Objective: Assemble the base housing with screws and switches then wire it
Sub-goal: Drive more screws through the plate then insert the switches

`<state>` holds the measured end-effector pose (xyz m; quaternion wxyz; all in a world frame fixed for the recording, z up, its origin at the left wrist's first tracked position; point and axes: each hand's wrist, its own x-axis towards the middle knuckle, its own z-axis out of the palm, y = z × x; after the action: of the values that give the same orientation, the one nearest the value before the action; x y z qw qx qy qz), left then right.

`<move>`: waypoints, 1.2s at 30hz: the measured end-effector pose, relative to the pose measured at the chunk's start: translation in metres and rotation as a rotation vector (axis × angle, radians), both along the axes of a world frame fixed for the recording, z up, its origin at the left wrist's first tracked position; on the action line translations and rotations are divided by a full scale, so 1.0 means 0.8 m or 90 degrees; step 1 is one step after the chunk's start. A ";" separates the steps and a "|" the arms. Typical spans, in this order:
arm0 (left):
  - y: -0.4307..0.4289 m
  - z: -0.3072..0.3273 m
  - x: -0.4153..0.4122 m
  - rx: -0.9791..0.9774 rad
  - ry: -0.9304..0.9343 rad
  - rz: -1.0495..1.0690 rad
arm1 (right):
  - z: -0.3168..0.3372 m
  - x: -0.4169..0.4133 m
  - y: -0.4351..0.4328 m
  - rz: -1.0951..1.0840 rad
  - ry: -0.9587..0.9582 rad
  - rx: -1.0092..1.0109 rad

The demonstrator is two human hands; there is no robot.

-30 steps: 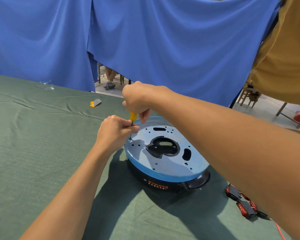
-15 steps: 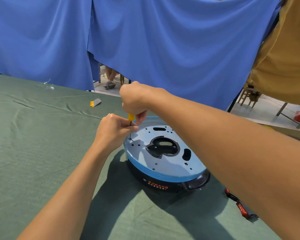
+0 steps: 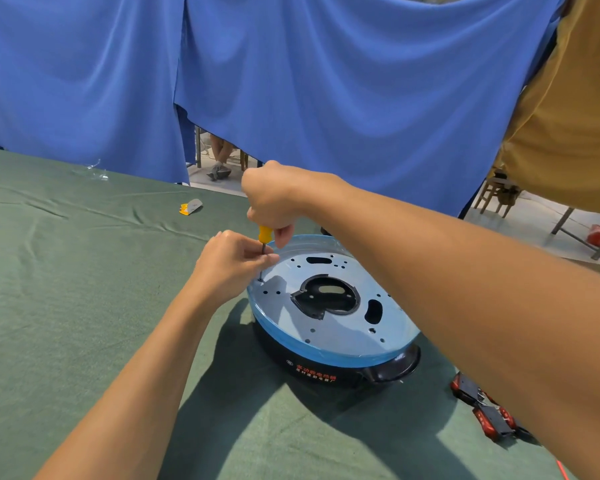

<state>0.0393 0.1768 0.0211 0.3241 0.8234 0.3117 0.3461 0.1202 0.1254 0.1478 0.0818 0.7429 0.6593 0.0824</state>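
The round base housing (image 3: 329, 341) lies upside down on the green table cloth, black below with a pale blue plate full of holes on top. A yellow-handled screwdriver (image 3: 265, 234) stands upright over a hole at the plate's far left edge. My right hand (image 3: 274, 199) grips the handle from above. My left hand (image 3: 232, 261) pinches the metal shaft just under the handle. The tip meets the plate at the left rim; any screw there is too small to tell.
Red and black switches with wires (image 3: 485, 407) lie on the cloth right of the housing, partly behind my right forearm. A small yellow and grey piece (image 3: 189, 206) lies at the far left. Blue curtains hang behind the table; a person's legs show beneath them.
Both hands stay at the same hole on the left rim. My right hand has shifted slightly on the handle; the housing has not moved.
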 end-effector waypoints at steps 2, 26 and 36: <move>0.001 -0.001 0.000 -0.009 -0.015 0.018 | -0.002 0.003 0.005 -0.025 0.020 -0.016; 0.004 0.000 -0.001 0.054 0.054 -0.002 | 0.013 0.002 -0.010 0.034 0.048 -0.050; 0.000 -0.004 -0.001 0.011 -0.053 0.023 | -0.005 0.000 0.003 -0.049 0.068 -0.018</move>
<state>0.0387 0.1764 0.0179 0.3236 0.8053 0.3099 0.3883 0.1204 0.1282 0.1437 0.0597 0.7699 0.6347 0.0302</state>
